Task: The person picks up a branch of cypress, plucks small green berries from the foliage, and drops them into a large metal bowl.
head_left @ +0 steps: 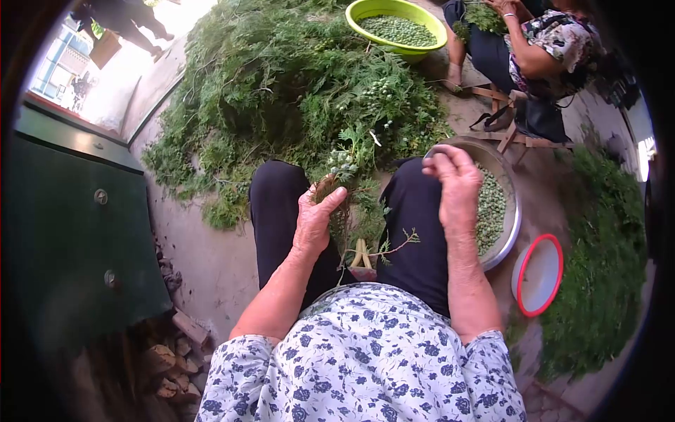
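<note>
My left hand is closed around the stem of a conifer sprig, held upright between my knees. A cluster of pale green cones sits at the top of the sprig, just above my thumb. My right hand is raised over my right knee, in front of the near edge of a metal basin. Its fingers are curled together, slightly smeared at the tips, and I cannot make out anything in them. Small green cones lie in the basin. A loose twig rests across my lap.
A large heap of cut conifer branches lies ahead. Beyond it stands a yellow-green basin of cones. A seated person handles greenery at the upper right. To the right are a red-rimmed bowl and more greenery; a dark green cabinet stands left.
</note>
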`<state>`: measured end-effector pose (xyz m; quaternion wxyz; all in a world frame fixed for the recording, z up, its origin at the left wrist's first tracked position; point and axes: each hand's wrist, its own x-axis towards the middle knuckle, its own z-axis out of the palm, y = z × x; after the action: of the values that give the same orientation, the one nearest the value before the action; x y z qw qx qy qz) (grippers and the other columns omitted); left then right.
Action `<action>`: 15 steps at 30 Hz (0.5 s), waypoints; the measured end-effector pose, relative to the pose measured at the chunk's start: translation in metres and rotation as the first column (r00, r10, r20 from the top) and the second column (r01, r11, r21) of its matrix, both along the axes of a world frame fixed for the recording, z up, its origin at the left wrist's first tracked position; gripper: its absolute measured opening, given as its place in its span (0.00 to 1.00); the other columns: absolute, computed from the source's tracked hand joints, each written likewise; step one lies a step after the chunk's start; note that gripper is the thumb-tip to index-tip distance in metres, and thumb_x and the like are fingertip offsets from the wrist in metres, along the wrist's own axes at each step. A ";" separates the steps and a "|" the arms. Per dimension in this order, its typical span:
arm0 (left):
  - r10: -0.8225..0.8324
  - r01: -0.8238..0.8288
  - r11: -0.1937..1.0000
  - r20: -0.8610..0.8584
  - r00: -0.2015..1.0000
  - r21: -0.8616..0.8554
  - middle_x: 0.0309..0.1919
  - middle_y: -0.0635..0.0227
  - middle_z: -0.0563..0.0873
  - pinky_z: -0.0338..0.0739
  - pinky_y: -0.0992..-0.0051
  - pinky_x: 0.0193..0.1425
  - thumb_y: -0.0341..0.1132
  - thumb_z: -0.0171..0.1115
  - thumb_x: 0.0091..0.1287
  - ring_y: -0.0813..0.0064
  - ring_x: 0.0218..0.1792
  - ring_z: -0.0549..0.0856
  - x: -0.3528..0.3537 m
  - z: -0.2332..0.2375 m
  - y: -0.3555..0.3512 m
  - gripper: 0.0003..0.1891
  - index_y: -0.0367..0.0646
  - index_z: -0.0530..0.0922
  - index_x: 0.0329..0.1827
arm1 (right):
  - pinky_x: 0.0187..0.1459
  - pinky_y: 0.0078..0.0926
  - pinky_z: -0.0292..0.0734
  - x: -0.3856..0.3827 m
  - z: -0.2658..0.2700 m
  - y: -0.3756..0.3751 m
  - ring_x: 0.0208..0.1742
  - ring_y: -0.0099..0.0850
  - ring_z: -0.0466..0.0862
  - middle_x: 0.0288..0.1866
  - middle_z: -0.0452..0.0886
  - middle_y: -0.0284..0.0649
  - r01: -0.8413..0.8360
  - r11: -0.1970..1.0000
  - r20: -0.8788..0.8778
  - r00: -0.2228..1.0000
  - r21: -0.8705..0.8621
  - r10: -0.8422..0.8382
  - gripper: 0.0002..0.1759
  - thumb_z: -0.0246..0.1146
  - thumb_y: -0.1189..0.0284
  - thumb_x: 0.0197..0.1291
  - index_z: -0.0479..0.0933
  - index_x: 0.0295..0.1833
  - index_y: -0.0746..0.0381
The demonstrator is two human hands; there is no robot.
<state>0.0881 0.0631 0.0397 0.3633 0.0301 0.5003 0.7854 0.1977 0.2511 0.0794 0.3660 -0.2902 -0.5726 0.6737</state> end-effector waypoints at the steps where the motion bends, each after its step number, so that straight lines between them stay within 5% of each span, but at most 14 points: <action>1: 0.009 -0.008 1.000 0.032 0.999 -0.015 0.44 0.65 0.83 0.75 0.74 0.52 0.23 0.62 0.57 0.76 0.43 0.81 0.001 0.004 -0.001 0.21 0.34 0.73 0.56 | 0.34 0.16 0.78 -0.012 -0.003 -0.016 0.31 0.21 0.81 0.34 0.81 0.36 -0.101 0.995 0.010 0.995 -0.006 0.101 0.07 0.58 0.78 0.61 0.79 0.44 0.66; 3: 0.015 -0.014 1.000 0.026 1.000 -0.027 0.44 0.64 0.83 0.75 0.74 0.51 0.23 0.62 0.56 0.76 0.43 0.81 0.000 0.006 -0.003 0.22 0.34 0.73 0.56 | 0.31 0.16 0.75 -0.025 -0.003 -0.044 0.28 0.19 0.79 0.33 0.80 0.34 -0.245 0.967 0.154 0.961 0.075 0.231 0.07 0.58 0.79 0.60 0.79 0.43 0.65; 8: -0.054 0.058 0.996 0.063 0.997 -0.066 0.41 0.63 0.82 0.75 0.75 0.49 0.23 0.59 0.51 0.74 0.41 0.81 -0.007 -0.004 -0.013 0.25 0.34 0.73 0.56 | 0.32 0.31 0.76 -0.044 -0.030 -0.078 0.31 0.38 0.80 0.33 0.75 0.41 -0.380 0.669 0.268 0.925 0.639 0.269 0.22 0.60 0.82 0.52 0.75 0.55 0.57; 12: -0.030 0.030 1.000 0.044 0.999 0.009 0.42 0.65 0.81 0.75 0.74 0.49 0.24 0.58 0.51 0.73 0.43 0.80 -0.004 -0.007 -0.010 0.24 0.34 0.74 0.55 | 0.32 0.36 0.76 -0.041 -0.034 -0.085 0.32 0.41 0.80 0.33 0.75 0.42 -0.448 0.577 0.405 0.890 0.683 0.211 0.19 0.58 0.81 0.52 0.74 0.52 0.60; 15: 0.073 -0.109 0.990 0.329 0.941 0.093 0.46 0.66 0.80 0.74 0.70 0.51 0.28 0.60 0.56 0.73 0.47 0.78 -0.007 -0.011 -0.011 0.22 0.38 0.73 0.56 | 0.35 0.34 0.76 -0.037 -0.041 -0.085 0.35 0.43 0.80 0.35 0.77 0.44 -0.362 0.661 0.295 0.931 0.657 0.216 0.15 0.60 0.81 0.53 0.75 0.48 0.61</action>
<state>0.0815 0.0524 0.0285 0.4018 -0.1030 0.3907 0.8218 0.1611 0.1658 0.0386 0.2792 -0.0974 -0.8562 0.4236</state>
